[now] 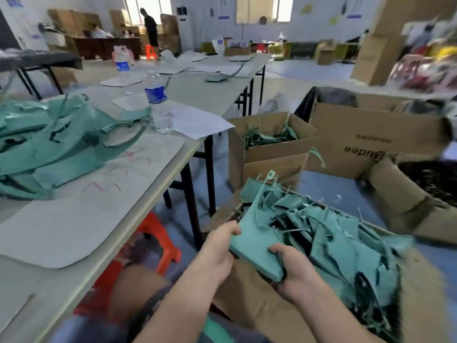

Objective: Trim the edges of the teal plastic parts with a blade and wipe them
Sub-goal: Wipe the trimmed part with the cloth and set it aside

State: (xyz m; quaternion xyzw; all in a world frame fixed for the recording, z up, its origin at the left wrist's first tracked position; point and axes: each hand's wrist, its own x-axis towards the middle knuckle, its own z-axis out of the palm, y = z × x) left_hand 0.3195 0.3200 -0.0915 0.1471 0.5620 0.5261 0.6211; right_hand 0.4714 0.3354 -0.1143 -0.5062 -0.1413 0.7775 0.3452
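Teal part [254, 233] held over the box [247, 305], lower centre of the frame.
My left hand [218, 251] and right hand [295, 271] have fingers [230, 229] clamped on its near edge; I would lift straight up, clear of the tangled heap [346, 231], then swing left over the table [37, 293] edge to open room.

Workshop / small factory floor: long worktables [202, 95], cardboard boxes [272, 157] of teal plastic parts [333, 233], stacked cartons [371, 58] in bkgd.
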